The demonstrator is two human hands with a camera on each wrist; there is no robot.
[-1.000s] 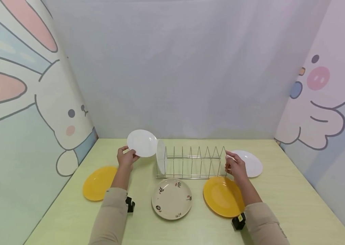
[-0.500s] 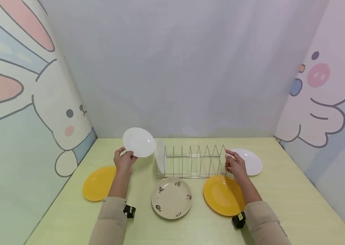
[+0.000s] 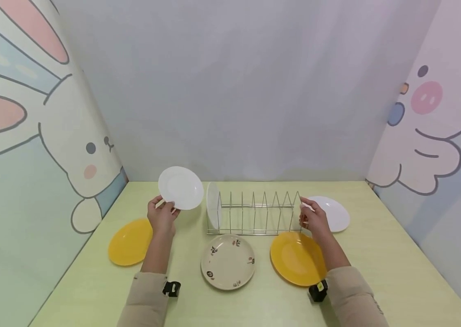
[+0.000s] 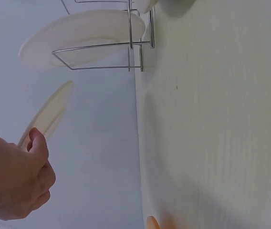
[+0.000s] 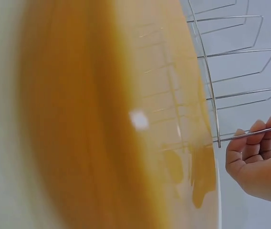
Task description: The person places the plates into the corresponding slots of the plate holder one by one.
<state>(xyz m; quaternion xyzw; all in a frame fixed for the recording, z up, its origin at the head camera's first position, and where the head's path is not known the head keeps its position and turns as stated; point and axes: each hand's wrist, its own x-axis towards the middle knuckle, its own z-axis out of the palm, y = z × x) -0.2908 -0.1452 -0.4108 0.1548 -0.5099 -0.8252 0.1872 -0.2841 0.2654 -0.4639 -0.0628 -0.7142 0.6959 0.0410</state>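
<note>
In the head view the left hand (image 3: 162,220) pinches the lower edge of a small white plate (image 3: 180,188), tilted up in the air left of the wire rack (image 3: 255,234). The left wrist view shows that plate (image 4: 49,114) apart from the rack, thumb of the left hand (image 4: 18,176) on its edge. Another white plate (image 3: 213,206) stands upright in the rack's leftmost slot. At the rack's right end the right hand (image 3: 314,218) grips the end wire; the right wrist view shows the fingers of the right hand (image 5: 262,157) curled round it.
A yellow plate (image 3: 130,243) lies at the left, a patterned beige plate (image 3: 228,262) in front of the rack, and a second yellow plate (image 3: 297,260) to its right. Behind the right hand is a white plate (image 3: 334,213). A grey backdrop rises behind the table.
The left hand has moved a little to the left with the white plate, widening the distance from the rack. The right hand keeps its hold on the rack's end.
</note>
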